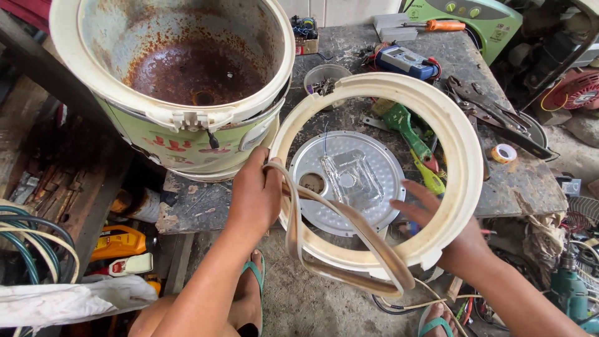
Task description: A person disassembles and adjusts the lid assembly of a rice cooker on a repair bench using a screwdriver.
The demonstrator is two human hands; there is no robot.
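Two bare hands hold a cream plastic ring [450,134] over the edge of a worn workbench [518,181], and that ring serves as the landmark for everything else. Far to the left of the ring, below the bench, coiled hoses [31,240] lie over a white cloth, with a yellow bottle [118,240] beside them. Up and to the left of the ring stands an opened rice cooker body [181,81], its rusty inner well showing and its rim just touching the ring's left side. The left hand [256,193] is closed over the ring's left edge, fingers curled around it together with one end of a pale rubber gasket [349,240], which hangs loose in a long loop across the ring's lower part. Seen through the ring, a round silver metal plate [347,182] lies flat on the bench. Behind the ring's top sits a small grey bowl [324,78] of screws, and further back a blue multimeter [405,61]. The right hand [452,240] supports the ring's lower right from underneath, fingers spread open against the rim rather than clenched. Right of the ring lie green-handled tools [405,128], dark metal shears [493,115], and a small roll of tape [504,153]. Below the ring, feet in green sandals [253,274] rest on the concrete floor.
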